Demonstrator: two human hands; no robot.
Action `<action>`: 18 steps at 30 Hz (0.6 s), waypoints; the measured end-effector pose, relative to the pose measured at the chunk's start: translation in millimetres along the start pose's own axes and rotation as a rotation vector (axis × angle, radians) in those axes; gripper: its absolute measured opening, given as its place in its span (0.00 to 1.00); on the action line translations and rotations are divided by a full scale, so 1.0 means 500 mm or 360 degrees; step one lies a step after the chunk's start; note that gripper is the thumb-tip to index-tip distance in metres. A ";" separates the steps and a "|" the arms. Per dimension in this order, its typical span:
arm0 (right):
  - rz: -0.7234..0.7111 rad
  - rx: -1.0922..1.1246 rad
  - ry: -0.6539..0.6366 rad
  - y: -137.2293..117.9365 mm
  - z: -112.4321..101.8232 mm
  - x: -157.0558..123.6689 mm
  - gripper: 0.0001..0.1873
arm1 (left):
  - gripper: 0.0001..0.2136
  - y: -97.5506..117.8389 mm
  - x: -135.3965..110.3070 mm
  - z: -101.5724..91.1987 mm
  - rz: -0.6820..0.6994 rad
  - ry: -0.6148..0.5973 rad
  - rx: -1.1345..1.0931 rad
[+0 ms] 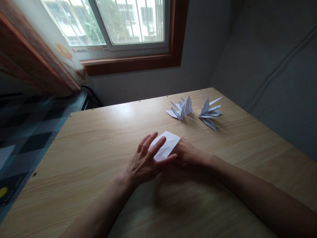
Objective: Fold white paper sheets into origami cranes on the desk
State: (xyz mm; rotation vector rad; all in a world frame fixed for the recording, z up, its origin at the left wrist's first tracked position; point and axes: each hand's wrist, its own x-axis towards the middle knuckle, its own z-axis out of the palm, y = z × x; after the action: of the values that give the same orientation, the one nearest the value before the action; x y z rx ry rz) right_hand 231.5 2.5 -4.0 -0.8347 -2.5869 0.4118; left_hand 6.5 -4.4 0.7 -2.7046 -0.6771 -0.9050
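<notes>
A small folded sheet of white paper (168,142), with crease lines across its face, is tilted between my two hands above the wooden table. My left hand (146,158) has its fingers spread; the index finger lies over the paper's left part, and the thumb reaches along its lower edge. At the paper's right corner, my right hand (187,152) holds it from beneath, its fingers mostly hidden by the sheet and by my left thumb. Beyond the hands stand folded white paper cranes, one cluster (182,109) nearer the middle and another (210,112) to its right.
The light wood tabletop (99,142) extends around my hands, its far edge facing a window (136,23). A bed or surface with checked cloth (37,132) lies left, beside an orange curtain (37,49). A cable (277,71) runs along the right wall.
</notes>
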 end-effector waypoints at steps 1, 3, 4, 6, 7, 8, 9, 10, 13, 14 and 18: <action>0.0015 -0.0017 -0.0008 -0.002 0.001 0.000 0.19 | 0.25 0.004 0.000 -0.002 0.0026 -0.0009 0.0016; 0.0049 -0.0043 -0.0016 -0.003 0.001 -0.001 0.21 | 0.19 0.009 0.000 -0.004 0.0059 -0.0069 0.0031; 0.0057 -0.0045 -0.0011 -0.003 0.000 -0.001 0.22 | 0.17 0.010 -0.001 -0.004 0.0065 -0.0103 0.0044; 0.0038 -0.0026 -0.0022 -0.001 -0.003 -0.002 0.22 | 0.13 0.011 -0.004 -0.003 0.0059 -0.0124 0.0104; 0.0023 -0.0016 -0.0033 0.001 -0.005 -0.002 0.22 | 0.12 0.010 -0.005 -0.003 0.0046 -0.0100 0.0151; 0.0004 -0.0009 -0.0044 0.003 -0.006 -0.003 0.23 | 0.11 0.009 -0.005 -0.003 0.0034 -0.0062 0.0204; -0.0012 -0.0002 -0.0054 0.004 -0.007 -0.003 0.23 | 0.10 0.008 -0.005 -0.003 0.0023 -0.0025 0.0259; -0.0015 0.0010 -0.0058 0.006 -0.009 -0.004 0.22 | 0.09 0.006 -0.004 -0.003 0.0008 -0.0005 0.0310; 0.0005 0.0095 -0.0036 0.010 -0.012 -0.006 0.17 | 0.08 0.003 0.002 -0.004 -0.0066 -0.0023 0.0389; 0.0020 0.0125 -0.0028 0.012 -0.014 -0.006 0.14 | 0.08 0.002 0.004 -0.004 -0.0079 -0.0041 0.0388; 0.0027 0.0190 0.0030 0.020 -0.015 -0.006 0.07 | 0.06 0.003 0.009 -0.002 -0.0012 0.0034 0.0409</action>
State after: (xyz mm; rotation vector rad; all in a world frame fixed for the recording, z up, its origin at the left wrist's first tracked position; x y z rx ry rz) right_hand 242.0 9.5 -1.8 -0.8159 -2.5115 0.5547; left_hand 9.5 -4.4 4.2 -2.4645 -0.7439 -0.7873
